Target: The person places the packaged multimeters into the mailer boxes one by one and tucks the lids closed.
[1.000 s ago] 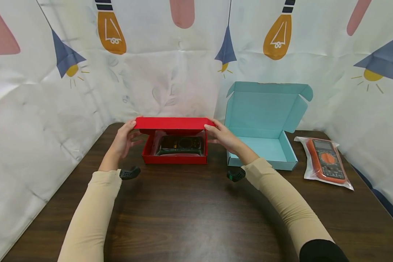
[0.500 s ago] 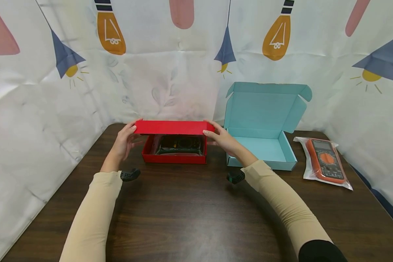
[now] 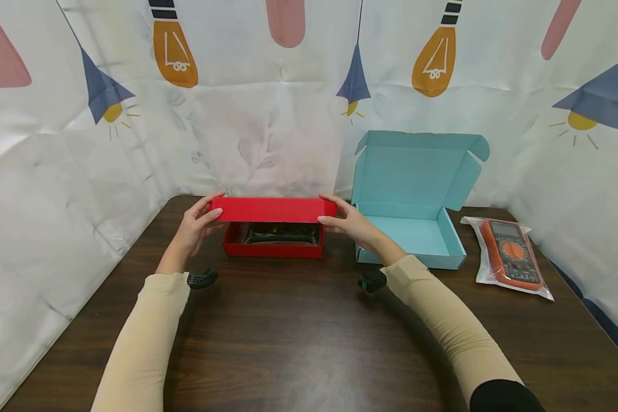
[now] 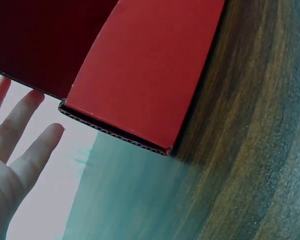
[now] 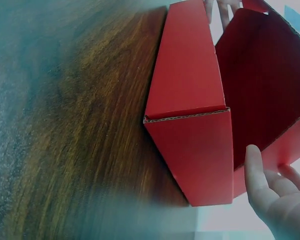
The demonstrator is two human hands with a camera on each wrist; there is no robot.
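Note:
A red cardboard box sits toward the table's far edge, its lid tilted partway down over the opening. Inside lies a dark multimeter in clear plastic, its upper part hidden by the lid's front flap. My left hand pinches the lid's left corner, thumb on the front face and a finger at the top edge. At the right end, my right hand holds the lid likewise. In the right wrist view, a digit of the right hand points up beside the raised lid.
To the right stands a light-blue cardboard box with its lid raised. Beyond it, an orange multimeter in a clear plastic bag lies on the dark wooden table. A printed white cloth hangs behind.
Both hands have brought the red box's lid forward and down, so its flap covers more of the dark multimeter. The red box's base, blue box and orange multimeter stay put.

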